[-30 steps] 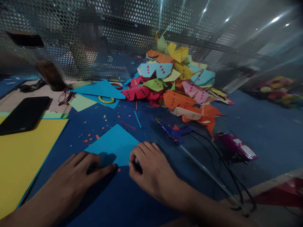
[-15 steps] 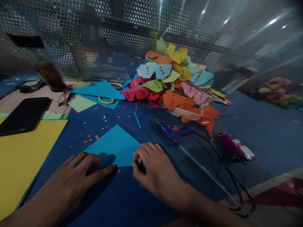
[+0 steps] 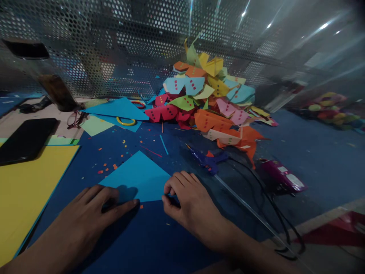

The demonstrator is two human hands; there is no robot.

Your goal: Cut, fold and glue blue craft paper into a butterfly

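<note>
A bright blue sheet of paper (image 3: pixel 141 177), shaped like a triangle with its point away from me, lies flat on the dark blue table. My left hand (image 3: pixel 95 207) rests on its left corner, fingers curled and thumb stretched along the near edge, holding it down. At the right corner my right hand (image 3: pixel 188 199) is closed, fingers bent, with thumb and index fingertips close together at the paper's edge. The right corner itself is hidden under those fingers. A tiny orange paper scrap (image 3: pixel 141 206) lies just below the near edge.
Folded paper shapes (image 3: pixel 213 99) are heaped at the back. A blue glue gun (image 3: pixel 209 161) with a long clear glue stick lies right, near a purple device (image 3: pixel 282 176). Left are a phone (image 3: pixel 28 139), yellow paper (image 3: pixel 31 190), a bottle (image 3: pixel 58 89), glasses (image 3: pixel 74 118) and yellow-handled scissors (image 3: pixel 126 121).
My right hand has shifted slightly right along the paper's edge, and its thumb and index finger are a little differently placed. My left hand stays on the left corner. The view has moved slightly.
</note>
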